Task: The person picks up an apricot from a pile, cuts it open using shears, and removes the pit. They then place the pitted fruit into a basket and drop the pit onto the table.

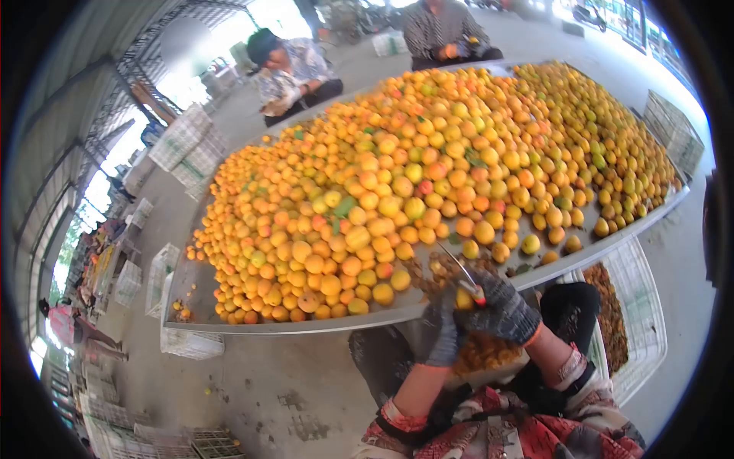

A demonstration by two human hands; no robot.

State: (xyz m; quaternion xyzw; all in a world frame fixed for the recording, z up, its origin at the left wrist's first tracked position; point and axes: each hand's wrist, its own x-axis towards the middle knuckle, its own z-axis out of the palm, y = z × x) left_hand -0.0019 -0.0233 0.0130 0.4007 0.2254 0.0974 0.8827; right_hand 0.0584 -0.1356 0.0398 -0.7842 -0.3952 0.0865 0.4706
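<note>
My right hand [501, 306], in a grey knit glove, is closed around a small knife [477, 294] with a red and white handle. Its thin blade points up and left over the table edge. My left hand [440, 333], gloved too and slightly blurred, is closed beside it at an orange-yellow apricot [464, 298] between the two hands. Some of its fingers are hidden. Just beyond the hands, cut brownish fruit pieces [440, 269] lie on the metal table [306, 327], and a big heap of whole apricots [382, 206] covers most of it.
A white crate [638, 321] stands at my right, with brown fruit pieces [608, 317] beside it. More pieces [485, 353] lie below my hands. Two people [294, 73] [443, 34] sit across the table. Stacked crates [187, 145] stand at the left.
</note>
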